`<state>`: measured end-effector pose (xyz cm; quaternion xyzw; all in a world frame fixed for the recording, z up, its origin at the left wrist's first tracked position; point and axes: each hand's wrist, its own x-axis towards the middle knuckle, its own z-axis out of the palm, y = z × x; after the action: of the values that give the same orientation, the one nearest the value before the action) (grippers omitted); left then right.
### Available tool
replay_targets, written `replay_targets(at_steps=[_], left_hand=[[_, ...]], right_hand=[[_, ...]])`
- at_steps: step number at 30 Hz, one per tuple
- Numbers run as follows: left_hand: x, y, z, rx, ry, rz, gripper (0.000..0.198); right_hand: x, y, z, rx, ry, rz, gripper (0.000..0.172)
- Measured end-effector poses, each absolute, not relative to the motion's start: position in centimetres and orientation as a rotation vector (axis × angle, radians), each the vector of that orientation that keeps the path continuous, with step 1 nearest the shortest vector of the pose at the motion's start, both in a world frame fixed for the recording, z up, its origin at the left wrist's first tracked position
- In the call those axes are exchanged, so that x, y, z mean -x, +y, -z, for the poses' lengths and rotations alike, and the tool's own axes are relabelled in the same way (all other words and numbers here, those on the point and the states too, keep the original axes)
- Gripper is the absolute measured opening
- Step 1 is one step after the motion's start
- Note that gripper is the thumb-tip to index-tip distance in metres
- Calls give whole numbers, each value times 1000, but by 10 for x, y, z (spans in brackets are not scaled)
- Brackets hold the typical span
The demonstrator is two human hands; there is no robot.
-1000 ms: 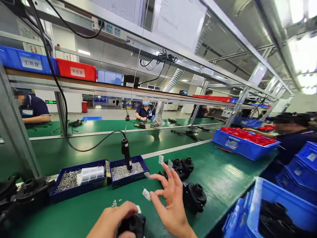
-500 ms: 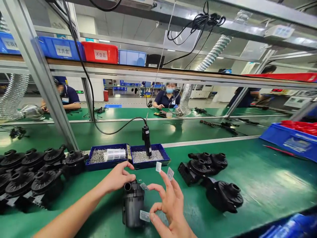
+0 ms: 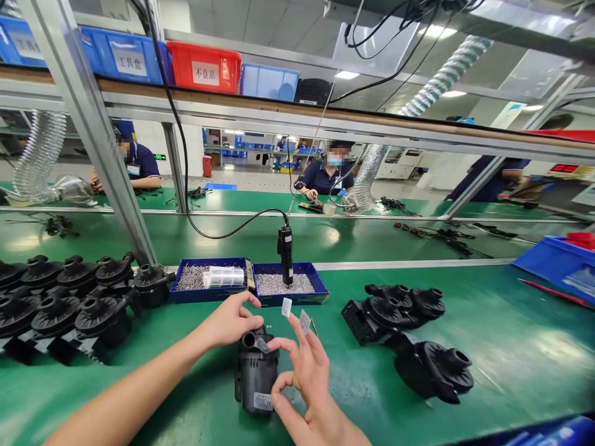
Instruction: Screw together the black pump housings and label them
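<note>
A black pump (image 3: 255, 376) stands on the green bench in front of me, its round port facing me near the top. My left hand (image 3: 231, 320) holds it by the top, thumb and fingers closed on its far upper edge. A small silvery-white label (image 3: 263, 401) lies against the lower side of the pump. Thumb and index finger of my right hand (image 3: 310, 379) pinch that label's right edge. Three more labels cling to the other fingertips: one label (image 3: 287, 306) on a raised finger, a second label (image 3: 304, 321) beside it, and a third label (image 3: 263, 345) near the port.
Behind the pump are two blue screw trays (image 3: 290, 300), with a black electric screwdriver (image 3: 286, 254) upright in the right one. Rows of black pumps (image 3: 95, 316) fill the left; several more pumps (image 3: 434, 365) lie right. A blue bin (image 3: 553, 266) stands far right. Co-workers sit opposite.
My right hand has moved left, bringing the pinched label from beside the pump onto its lower side. My left hand still holds the pump's top. The camera view has shifted.
</note>
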<state>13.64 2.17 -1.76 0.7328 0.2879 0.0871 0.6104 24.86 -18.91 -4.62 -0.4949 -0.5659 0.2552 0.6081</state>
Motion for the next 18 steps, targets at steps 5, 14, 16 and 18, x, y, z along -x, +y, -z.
replay_targets(at_steps=[5, 14, 16, 18], left_hand=[[-137, 22, 19, -1702, 665, -207, 52], [-138, 23, 23, -1698, 674, -212, 52], [-138, 24, 22, -1697, 678, -210, 52], [-137, 24, 22, -1698, 681, -207, 51]], right_hand=[[-251, -190, 41, 1154, -1364, -616, 91], [-256, -189, 41, 1155, -1418, -618, 89], [-255, -189, 40, 1165, -1416, -600, 89], [-253, -190, 38, 1181, -1423, -573, 91]])
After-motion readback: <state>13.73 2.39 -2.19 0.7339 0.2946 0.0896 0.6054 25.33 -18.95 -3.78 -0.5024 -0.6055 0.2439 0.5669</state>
